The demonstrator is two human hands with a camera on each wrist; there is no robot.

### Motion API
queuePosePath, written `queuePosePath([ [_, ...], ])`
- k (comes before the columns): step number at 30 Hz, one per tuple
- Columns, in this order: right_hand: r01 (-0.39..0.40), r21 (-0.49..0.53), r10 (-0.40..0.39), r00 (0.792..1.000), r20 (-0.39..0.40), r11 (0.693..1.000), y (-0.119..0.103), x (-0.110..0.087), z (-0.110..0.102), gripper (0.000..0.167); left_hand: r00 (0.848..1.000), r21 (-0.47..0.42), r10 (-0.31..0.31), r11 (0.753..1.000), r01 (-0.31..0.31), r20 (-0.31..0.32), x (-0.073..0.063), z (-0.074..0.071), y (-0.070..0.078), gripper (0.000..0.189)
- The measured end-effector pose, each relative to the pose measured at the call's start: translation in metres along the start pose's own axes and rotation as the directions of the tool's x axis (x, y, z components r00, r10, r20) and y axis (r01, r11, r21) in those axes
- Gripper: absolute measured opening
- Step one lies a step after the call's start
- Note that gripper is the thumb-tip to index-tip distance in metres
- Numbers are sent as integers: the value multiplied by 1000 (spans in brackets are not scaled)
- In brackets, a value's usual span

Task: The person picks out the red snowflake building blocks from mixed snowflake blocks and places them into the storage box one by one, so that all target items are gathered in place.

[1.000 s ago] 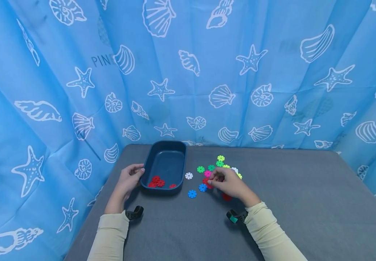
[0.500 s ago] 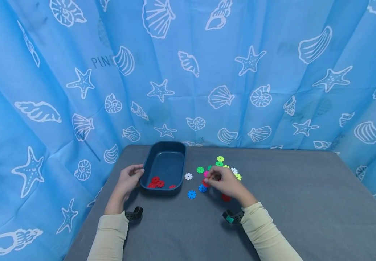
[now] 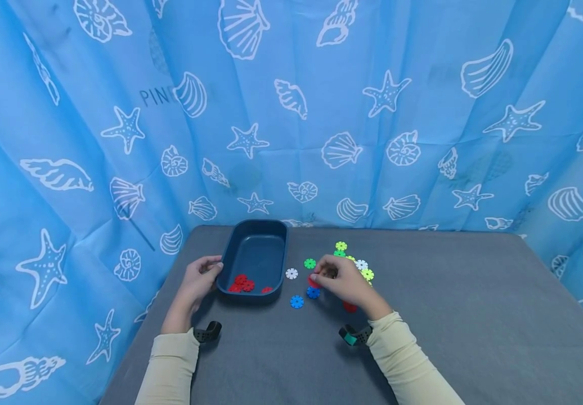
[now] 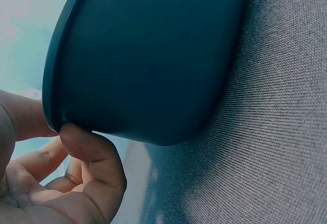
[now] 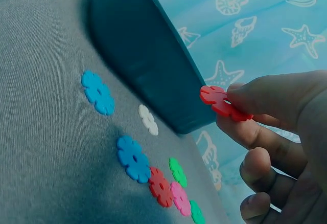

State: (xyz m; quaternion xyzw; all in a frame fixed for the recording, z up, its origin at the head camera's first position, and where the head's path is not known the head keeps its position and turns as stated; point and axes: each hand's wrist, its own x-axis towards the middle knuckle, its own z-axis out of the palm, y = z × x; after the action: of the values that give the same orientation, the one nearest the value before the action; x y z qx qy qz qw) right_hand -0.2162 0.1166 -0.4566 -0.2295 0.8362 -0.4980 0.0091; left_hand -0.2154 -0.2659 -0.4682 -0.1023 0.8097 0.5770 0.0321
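Observation:
My left hand pinches the left rim of a dark blue rectangular tub between thumb and fingers. In the left wrist view the thumb and a finger meet at the rim of the tub. Several red flower-shaped plastic discs lie at the near end inside the tub. Just right of the tub, my right hand pinches a red flower-shaped disc between thumb and index finger, raised over the table. Below it in the right wrist view lie a blue disc, a red disc and a pink disc.
A white disc, a green disc and a blue disc lie between tub and right hand. Yellow discs and others spread behind it; a red disc sits under the wrist. A blue shell-print curtain backs the grey table.
My right hand has lifted the red disc from the scattered discs and drifted slightly left towards the tub. The left hand keeps its hold on the rim.

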Motion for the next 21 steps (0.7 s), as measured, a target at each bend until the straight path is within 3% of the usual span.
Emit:
queuePosePath([
  [21,-12,25,12,1000,-9,1000,-10,10,10,9,1000,4,0,1000,0,-3,0,0,1,43],
])
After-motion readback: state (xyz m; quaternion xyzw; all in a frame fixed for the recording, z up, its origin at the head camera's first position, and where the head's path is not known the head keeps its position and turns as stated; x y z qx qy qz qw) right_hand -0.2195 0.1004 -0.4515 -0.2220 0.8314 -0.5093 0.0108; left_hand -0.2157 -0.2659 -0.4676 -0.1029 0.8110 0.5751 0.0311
